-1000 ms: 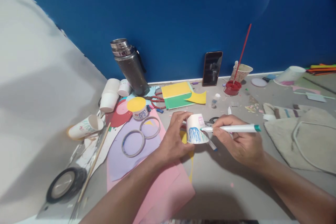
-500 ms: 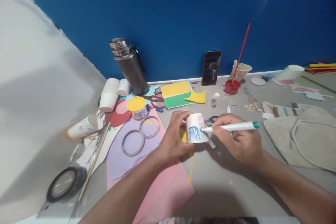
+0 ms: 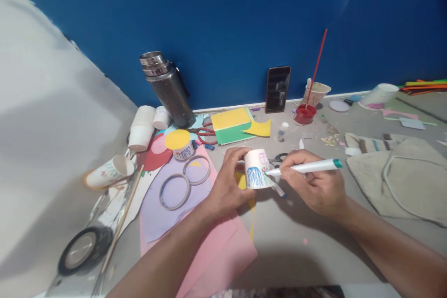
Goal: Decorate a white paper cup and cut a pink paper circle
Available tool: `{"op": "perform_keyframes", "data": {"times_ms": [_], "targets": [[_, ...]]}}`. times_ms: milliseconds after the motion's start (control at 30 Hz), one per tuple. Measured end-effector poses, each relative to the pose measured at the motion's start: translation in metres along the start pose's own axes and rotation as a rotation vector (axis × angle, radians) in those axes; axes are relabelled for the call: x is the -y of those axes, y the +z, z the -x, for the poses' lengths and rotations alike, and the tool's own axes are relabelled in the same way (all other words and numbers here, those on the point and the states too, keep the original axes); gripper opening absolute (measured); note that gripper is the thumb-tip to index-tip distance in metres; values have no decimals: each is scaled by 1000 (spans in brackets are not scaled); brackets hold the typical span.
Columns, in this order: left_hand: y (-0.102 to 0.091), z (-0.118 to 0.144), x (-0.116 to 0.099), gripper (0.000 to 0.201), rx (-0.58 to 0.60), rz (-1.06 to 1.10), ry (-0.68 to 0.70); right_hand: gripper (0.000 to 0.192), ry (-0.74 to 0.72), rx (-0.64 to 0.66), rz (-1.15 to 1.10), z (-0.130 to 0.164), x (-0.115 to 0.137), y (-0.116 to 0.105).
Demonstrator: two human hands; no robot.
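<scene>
A home craft corner is indicated: coloured paper sheets [image 3: 232, 125] at 12 o'clock, tape rolls [image 3: 174, 191] at 9, paint cup [image 3: 305, 114] at 1.

Single view only: head-worn cam, looking forward and down over both forearms at the grey surface [image 3: 314, 242]. Close range, hands mid-frame (left hand [image 3: 226, 186], right hand [image 3: 316, 188]). Blue wall [image 3: 244, 23] fills the top half, white wall [image 3: 45, 125] at left.

left hand [image 3: 228, 186] hides the paper cup's [image 3: 256, 170] far side (drawing partly unseen), black tape roll [image 3: 82, 251] blurred
</scene>
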State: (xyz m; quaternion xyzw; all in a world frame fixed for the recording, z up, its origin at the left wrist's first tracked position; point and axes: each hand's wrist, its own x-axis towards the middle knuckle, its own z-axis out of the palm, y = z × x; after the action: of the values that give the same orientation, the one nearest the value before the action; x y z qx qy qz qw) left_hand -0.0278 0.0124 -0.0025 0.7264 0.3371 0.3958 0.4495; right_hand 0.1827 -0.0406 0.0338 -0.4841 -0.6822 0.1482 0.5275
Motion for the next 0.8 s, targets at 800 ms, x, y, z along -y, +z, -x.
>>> {"op": "perform_keyframes", "data": {"times_ms": [800], "targets": [[0,1,4,75,16,7,34,16,-88,-52,-5,0,0,-1]]}}
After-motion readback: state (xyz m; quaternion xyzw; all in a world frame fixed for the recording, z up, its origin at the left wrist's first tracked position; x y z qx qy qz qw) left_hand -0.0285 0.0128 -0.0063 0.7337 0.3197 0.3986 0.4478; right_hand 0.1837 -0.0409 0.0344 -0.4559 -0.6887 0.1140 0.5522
